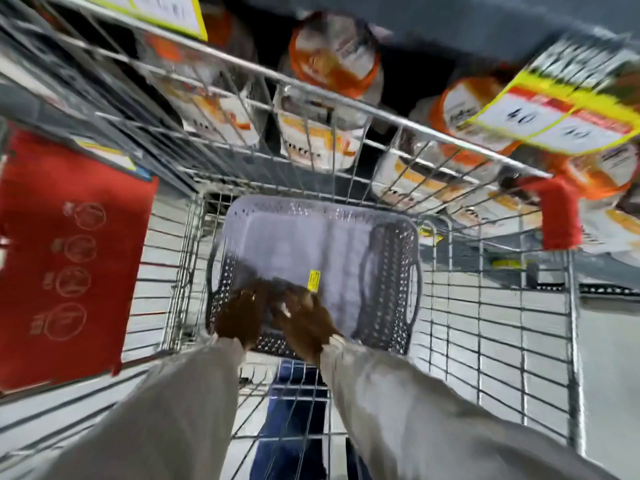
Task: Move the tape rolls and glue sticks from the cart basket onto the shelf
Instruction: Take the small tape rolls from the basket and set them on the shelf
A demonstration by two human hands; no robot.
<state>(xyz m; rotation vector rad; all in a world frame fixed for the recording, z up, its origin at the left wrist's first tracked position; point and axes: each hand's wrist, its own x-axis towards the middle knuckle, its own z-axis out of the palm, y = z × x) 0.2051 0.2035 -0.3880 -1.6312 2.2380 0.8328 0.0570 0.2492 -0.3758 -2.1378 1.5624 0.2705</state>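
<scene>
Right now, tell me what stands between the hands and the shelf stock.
The cart's wire front wall rises between both hands, left hand and right hand, low in the grey perforated basket, and the shelf's orange-labelled rolls. Blur hides what they grip.

Two arms, both in loose beige sleeves, extend forward and downward side by side, converging toward the wrists. Left hand: back of the hand facing up, fingers pointing forward and curled downward, their tips blurred. Right hand: set just beside the left and nearly touching it, back likewise uppermost, fingers bent down and forward; motion blur hides whether either hand is closed around anything.
</scene>
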